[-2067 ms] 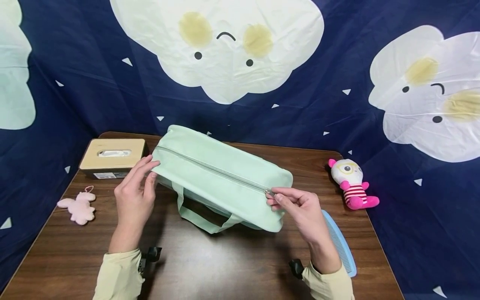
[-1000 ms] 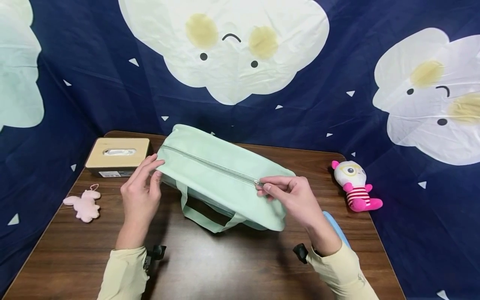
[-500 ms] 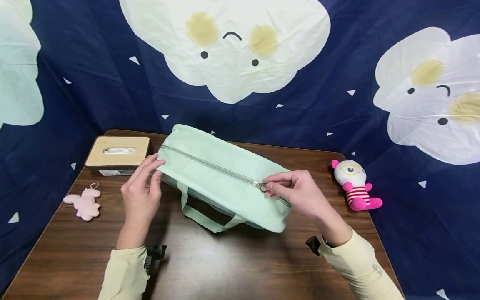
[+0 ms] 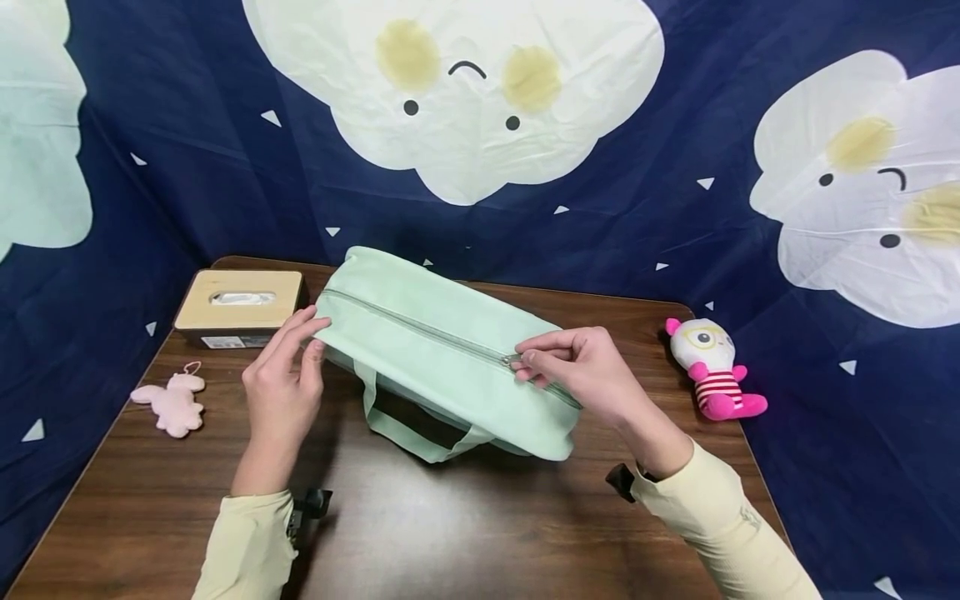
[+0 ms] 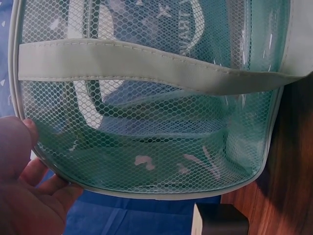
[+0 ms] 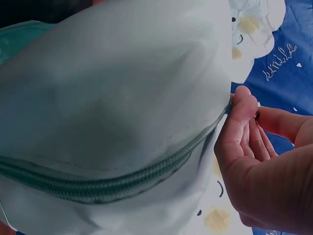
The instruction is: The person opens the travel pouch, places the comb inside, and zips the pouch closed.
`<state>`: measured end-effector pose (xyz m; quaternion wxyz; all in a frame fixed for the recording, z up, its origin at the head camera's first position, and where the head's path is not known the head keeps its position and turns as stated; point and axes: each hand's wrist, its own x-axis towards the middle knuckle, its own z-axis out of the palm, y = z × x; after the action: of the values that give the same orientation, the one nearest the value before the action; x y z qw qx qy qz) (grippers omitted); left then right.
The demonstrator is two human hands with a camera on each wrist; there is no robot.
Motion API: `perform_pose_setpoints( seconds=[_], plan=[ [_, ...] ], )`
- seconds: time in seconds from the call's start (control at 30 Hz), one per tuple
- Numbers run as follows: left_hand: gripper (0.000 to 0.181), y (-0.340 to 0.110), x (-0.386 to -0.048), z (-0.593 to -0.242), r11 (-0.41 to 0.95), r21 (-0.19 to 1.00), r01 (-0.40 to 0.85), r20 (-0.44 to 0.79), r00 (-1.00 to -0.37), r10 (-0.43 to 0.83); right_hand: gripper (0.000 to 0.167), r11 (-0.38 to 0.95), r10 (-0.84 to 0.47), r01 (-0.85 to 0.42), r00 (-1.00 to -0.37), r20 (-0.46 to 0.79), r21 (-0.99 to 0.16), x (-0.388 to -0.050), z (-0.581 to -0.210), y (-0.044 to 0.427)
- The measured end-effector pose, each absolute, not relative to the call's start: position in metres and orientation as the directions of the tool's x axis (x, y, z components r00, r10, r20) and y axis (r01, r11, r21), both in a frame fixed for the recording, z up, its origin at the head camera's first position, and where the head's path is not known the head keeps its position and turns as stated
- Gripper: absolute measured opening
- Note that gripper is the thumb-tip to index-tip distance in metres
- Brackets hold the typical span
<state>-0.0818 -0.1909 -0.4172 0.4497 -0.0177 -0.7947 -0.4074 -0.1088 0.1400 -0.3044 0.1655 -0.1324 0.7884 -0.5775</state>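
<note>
Nearest of all, the brown wood-grain tabletop [image 4: 442, 533] spreads out in front of a pale green bag [image 4: 420, 292], with two cream sleeves [image 4: 247, 546] reaching over it toward the bag, a small black device [image 4: 318, 503] at each wrist. The bag's looped handle [image 4: 423, 442] hangs from its near side, which is see-through with a mesh pattern. At the bag's left end is the left hand [image 4: 281, 383] — its grip loose, the fingers fairly straight and touching the end. Over the right half of the bag's top, the right hand [image 4: 577, 371] has its grip closed, thumb and fingers pinching the zip pull [image 4: 510, 360] on the long zip [image 4: 412, 323]. The bag itself stands on the tabletop, zip side up, its right end nearer the person than its left. Well left of the bag lies a pink plush charm [image 4: 174, 405]; well right of it, a doll [image 4: 716, 379] in red-and-white stripes. Beyond the left hand, just beside the bag's far left corner, sits a wood-topped tissue box [image 4: 195, 300]. Behind the bag hangs a navy backdrop [image 4: 187, 183] — printed with white clouds.
</note>
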Motion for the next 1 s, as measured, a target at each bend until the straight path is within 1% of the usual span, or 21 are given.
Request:
perform_pose_setpoints(
  seconds=[0.3,0.47,0.73,1.0],
  plan=[
    [0.018,-0.189,-0.082,-0.416,0.67,0.63,0.392,0.727,-0.601,-0.332,0.024,0.265,-0.379,0.05,-0.913,-0.152,-0.963,-0.109,-0.301,0.126],
    [0.017,-0.189,-0.081,-0.416,0.67,0.63,0.393,0.729,-0.597,-0.335,0.023,0.274,-0.386,0.053,-0.908,-0.161,-0.96,-0.111,-0.296,0.115],
    [0.018,-0.188,-0.081,-0.417,0.67,0.627,0.397,0.729,-0.601,-0.326,0.026,0.203,-0.389,0.165,-0.891,-0.235,-0.965,-0.118,-0.295,0.104],
    [0.018,-0.19,-0.082,-0.416,0.675,0.628,0.388,0.728,-0.599,-0.333,0.027,0.167,-0.406,0.201,-0.878,-0.253,-0.965,-0.124,-0.291,0.091]
  ],
)
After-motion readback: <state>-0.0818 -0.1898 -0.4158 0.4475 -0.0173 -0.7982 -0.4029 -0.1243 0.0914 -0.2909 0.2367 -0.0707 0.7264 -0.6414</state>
